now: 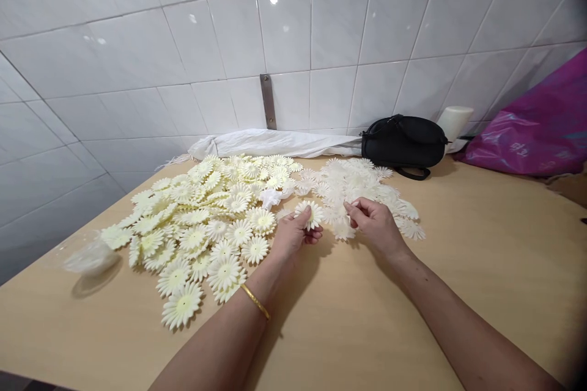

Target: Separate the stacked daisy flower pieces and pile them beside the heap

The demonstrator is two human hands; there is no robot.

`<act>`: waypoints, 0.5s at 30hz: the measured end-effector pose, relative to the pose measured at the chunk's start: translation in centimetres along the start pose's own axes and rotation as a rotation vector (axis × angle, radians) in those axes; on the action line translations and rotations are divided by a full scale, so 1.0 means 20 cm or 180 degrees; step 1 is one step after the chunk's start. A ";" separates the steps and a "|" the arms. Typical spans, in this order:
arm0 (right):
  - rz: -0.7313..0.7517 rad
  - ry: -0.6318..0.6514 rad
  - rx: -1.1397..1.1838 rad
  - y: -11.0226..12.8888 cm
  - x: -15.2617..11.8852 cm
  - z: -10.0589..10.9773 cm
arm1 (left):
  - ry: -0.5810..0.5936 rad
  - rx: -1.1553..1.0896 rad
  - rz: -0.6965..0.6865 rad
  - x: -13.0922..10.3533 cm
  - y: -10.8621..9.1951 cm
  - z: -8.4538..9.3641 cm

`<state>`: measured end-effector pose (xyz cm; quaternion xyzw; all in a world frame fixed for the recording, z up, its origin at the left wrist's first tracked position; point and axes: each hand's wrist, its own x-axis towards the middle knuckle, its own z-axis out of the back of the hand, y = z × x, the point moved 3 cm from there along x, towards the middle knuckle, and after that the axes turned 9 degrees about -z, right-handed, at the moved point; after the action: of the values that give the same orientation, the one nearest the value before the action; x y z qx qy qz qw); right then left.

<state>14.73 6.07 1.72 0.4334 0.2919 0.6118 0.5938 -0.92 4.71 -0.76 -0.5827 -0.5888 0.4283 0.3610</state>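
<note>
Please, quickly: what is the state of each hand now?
Left hand: closed, holding a cream flower.
Right hand: closed in a pinch beside the whitish flower pile; whether it holds something small cannot be told.

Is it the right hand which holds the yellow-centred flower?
No, the left hand holds the yellow-centred flower, and the right hand is apart from it.

one left hand (296, 232), one right hand (378, 223). pale yellow flowers (192, 237), whitish flowers (353, 183): too overlapped to count. one black case (408, 143), one purple bag (527, 125), one gold bangle (255, 302), one metal strip (267, 101), one desk (504, 244).
</note>
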 end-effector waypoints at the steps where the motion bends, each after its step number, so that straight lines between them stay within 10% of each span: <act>1: -0.0021 -0.0033 -0.0229 -0.01 0.01 0.00 | 0.0026 -0.0033 0.0003 0.00 0.00 0.00; 6: 0.0322 -0.0422 -0.0569 0.01 0.01 0.02 | 0.0332 -0.0013 0.0034 -0.01 0.01 -0.02; 15: -0.0014 0.1065 0.0907 0.04 -0.04 -0.06 | 0.0450 0.0236 -0.0010 -0.06 0.01 -0.06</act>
<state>13.20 5.36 1.71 0.4048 0.4709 0.6265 0.4711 0.36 3.64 -0.30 -0.5967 -0.5465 0.4070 0.4238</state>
